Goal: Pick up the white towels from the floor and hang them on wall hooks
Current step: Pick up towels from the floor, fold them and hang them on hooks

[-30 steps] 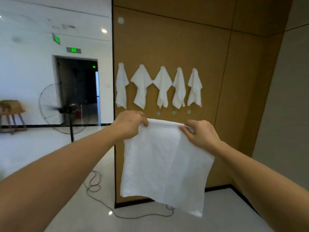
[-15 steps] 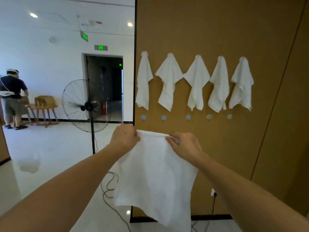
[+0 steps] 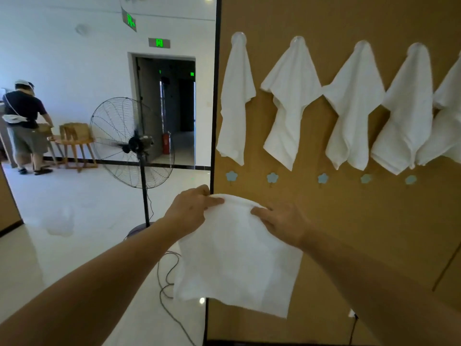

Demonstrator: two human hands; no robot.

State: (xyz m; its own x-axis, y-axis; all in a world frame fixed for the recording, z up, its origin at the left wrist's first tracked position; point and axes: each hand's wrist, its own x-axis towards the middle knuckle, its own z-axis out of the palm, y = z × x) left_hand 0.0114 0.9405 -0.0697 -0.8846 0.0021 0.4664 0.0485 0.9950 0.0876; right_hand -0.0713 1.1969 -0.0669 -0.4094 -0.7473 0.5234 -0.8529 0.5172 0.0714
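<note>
- A plain white square cloth towel [image 3: 237,255] hangs in the air in front of the brown board wall, its top edge bunched into a hump and the rest draping down flat, lower corners free.
- Five more white towels hang on the upper row of round clear wall hooks [image 3: 238,38], each caught at one point and falling in a pointed drape; the fifth is cut off at the right edge.
- Below them runs a row of small pale-blue flower-shaped hooks [image 3: 231,176], all bare.

Left hand [image 3: 192,208] and right hand [image 3: 282,224] pinch a white towel's [image 3: 237,260] top edge.
</note>
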